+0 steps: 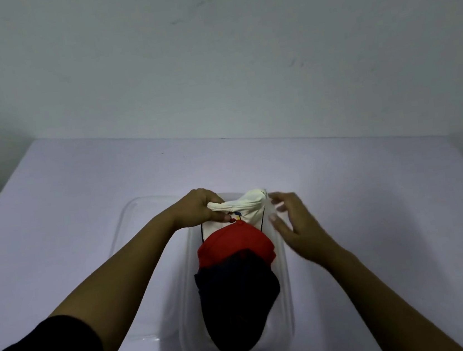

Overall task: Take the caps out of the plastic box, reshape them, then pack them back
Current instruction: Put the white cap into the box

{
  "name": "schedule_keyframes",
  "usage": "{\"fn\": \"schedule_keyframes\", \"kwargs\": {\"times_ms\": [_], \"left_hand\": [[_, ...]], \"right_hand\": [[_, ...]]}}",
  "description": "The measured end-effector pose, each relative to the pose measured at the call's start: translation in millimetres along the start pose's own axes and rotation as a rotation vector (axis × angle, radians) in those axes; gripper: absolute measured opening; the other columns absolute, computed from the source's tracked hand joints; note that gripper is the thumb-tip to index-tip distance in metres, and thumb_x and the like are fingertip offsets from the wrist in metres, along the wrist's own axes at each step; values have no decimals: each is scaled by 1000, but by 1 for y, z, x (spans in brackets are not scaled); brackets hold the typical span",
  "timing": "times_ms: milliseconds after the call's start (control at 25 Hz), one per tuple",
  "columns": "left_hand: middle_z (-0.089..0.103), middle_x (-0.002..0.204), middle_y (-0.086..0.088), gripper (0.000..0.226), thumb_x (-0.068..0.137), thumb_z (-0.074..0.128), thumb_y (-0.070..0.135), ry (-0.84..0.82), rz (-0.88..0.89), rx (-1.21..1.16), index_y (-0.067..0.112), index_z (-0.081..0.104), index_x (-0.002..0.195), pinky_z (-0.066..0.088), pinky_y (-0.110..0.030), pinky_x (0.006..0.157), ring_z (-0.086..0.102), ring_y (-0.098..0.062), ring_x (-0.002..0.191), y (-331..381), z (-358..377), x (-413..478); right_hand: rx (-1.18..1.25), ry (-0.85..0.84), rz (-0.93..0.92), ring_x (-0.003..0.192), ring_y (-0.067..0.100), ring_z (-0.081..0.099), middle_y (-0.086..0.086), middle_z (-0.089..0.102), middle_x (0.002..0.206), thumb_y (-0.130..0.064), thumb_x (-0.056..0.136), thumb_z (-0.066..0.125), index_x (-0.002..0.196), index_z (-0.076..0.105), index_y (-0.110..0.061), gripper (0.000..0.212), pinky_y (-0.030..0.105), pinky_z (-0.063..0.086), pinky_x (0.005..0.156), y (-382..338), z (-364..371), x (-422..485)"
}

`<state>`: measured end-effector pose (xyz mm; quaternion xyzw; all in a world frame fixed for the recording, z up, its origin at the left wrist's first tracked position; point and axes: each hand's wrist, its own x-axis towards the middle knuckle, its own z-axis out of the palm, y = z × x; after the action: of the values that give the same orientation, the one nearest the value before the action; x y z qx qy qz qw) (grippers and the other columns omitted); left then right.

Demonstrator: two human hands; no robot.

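A clear plastic box [284, 279] stands on the table in front of me. Three caps lie in it in a row: a dark navy cap [238, 297] nearest me, a red cap [234, 243] behind it, and a white cap [247, 207] at the far end. My left hand [199, 208] grips the bunched left edge of the white cap, lifting it above the box's far end. Just right of that cap hovers my right hand [291, 220], fingers spread, at the box's far right rim and holding nothing.
A clear lid [128, 231] lies flat on the white table [55, 226], to the left of the box and partly under it. A pale wall rises behind the table's far edge. The table's left edge drops to a dark floor.
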<state>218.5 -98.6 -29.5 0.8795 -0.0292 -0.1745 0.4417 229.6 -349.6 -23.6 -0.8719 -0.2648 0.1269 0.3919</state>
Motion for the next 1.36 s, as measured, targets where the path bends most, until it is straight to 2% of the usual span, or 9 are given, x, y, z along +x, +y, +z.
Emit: {"fn": "schedule_keyframes", "kwargs": {"times_ms": [160,280,520,640,720,840,1040,1240,1360], "left_hand": [[63,60,21,24,74,79,23,-102,-77,-133,40,70,59,36,-7,57,54,8,61,-5,3,11],[67,71,13,6,72,80,30,-110,-153,-96,29,76,76,39,-16,65,56,1,70,-12,6,19],[63,81,-4,33,80,69,43,-44,-171,376,11,68,89,33,-26,58,52,-17,76,-21,16,35],[65,106,-11,41,82,65,42,13,-156,555,8,64,105,41,-32,74,57,-26,96,-21,24,37],[60,119,-10,42,83,66,33,108,-132,441,11,60,118,43,-32,88,56,-25,109,-17,23,29],[64,107,-6,28,83,65,26,322,-84,234,12,65,107,43,-25,81,60,-21,100,-10,20,10],[60,95,2,36,86,60,41,-90,-262,244,16,62,111,43,-22,71,55,-17,91,-7,32,-10],[65,111,-5,42,85,62,42,168,-263,162,14,62,117,42,-22,77,58,-17,92,-8,37,-25],[62,111,4,37,89,59,36,565,-219,-24,14,62,119,40,-12,72,58,-9,88,-6,30,-50]], "right_hand": [[-411,-191,-97,125,21,42,-1,45,143,-32,90,51,138,39,-24,50,41,37,102,21,-5,42],[-572,-242,-55,110,25,50,4,60,124,-43,93,47,127,51,-19,42,37,40,87,23,7,61],[-752,-339,34,106,31,55,16,62,117,-42,97,35,129,50,-15,44,36,40,85,33,31,72],[-899,-399,15,110,30,53,14,63,116,-40,99,32,119,51,-10,41,38,35,90,33,37,77],[-865,-411,1,114,28,50,10,61,120,-40,97,36,123,48,-13,39,40,34,92,34,35,76],[-793,-292,-74,114,25,50,1,62,121,-41,94,42,129,47,-24,39,39,34,90,41,29,70],[-814,-211,-14,110,26,52,3,66,113,-39,96,41,124,54,-24,35,37,36,86,39,29,72],[-411,-89,71,117,28,51,9,61,126,-38,97,38,128,53,-16,41,39,41,95,40,38,47],[-74,112,174,132,22,40,8,46,143,-38,98,33,137,42,-10,48,32,28,111,34,50,-2]]}}
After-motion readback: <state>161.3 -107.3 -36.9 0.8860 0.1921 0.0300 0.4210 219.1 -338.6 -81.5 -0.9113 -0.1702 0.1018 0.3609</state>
